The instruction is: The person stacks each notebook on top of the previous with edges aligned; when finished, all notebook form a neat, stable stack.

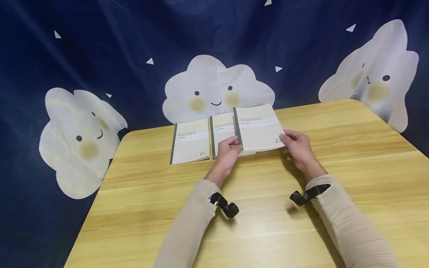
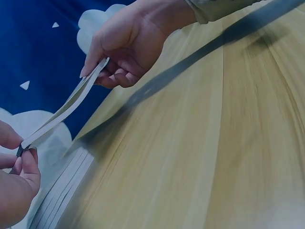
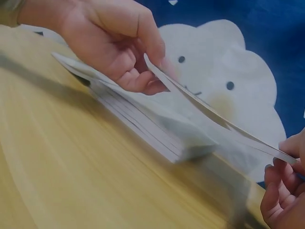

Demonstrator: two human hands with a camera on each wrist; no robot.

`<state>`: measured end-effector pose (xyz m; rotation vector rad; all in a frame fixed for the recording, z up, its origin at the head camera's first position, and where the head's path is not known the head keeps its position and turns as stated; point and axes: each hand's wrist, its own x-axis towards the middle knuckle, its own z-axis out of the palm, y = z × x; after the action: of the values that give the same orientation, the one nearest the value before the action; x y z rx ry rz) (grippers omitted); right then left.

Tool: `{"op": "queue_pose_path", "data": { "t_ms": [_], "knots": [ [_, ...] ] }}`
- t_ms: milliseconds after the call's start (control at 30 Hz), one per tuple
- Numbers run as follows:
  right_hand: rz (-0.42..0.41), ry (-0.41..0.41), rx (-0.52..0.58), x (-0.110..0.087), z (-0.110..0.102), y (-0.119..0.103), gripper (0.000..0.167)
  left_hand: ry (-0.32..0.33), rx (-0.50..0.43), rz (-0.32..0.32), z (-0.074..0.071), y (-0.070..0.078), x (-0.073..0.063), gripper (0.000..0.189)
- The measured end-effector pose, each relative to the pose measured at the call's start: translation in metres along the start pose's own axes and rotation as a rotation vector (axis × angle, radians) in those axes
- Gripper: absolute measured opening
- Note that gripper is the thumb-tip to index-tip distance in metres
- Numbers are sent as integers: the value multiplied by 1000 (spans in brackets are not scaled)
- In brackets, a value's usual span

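Note:
Between both hands I hold a cream notebook (image 1: 259,128) with a dark spine and "Gambit" on its cover, raised above the table. My left hand (image 1: 229,152) pinches its lower left corner by the spine. The lower right corner is gripped by my right hand (image 1: 298,147), thumb on the cover. Seen edge-on in the left wrist view, the held notebook (image 2: 66,107) bows slightly. Behind it, partly covered, lies a second matching notebook (image 1: 221,128) on a stack (image 2: 62,188). Another notebook (image 1: 191,141) lies to the left, spine on its left side.
The wooden table (image 1: 254,223) has a rounded far edge close behind the notebooks. A dark blue cloth (image 1: 134,33) with smiling clouds hangs behind it. Black straps (image 1: 311,193) are worn over both beige sleeves, their loose ends sticking out over the table.

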<state>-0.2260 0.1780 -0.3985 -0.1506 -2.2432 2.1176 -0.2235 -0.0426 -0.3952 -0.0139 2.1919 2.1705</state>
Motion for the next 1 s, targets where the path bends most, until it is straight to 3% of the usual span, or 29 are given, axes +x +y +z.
{"op": "queue_pose_path", "data": {
  "t_ms": [467,733,1000],
  "knots": [
    [39,0,-57,0,50,5,39,116,102,36,-42,-6,-16,43],
    [17,16,-54,1,70,9,36,172,133,89,-54,-13,-21,38],
    [-23,106,-87,3,87,15,31,200,159,100,-60,-17,-22,37]
  ]
}}
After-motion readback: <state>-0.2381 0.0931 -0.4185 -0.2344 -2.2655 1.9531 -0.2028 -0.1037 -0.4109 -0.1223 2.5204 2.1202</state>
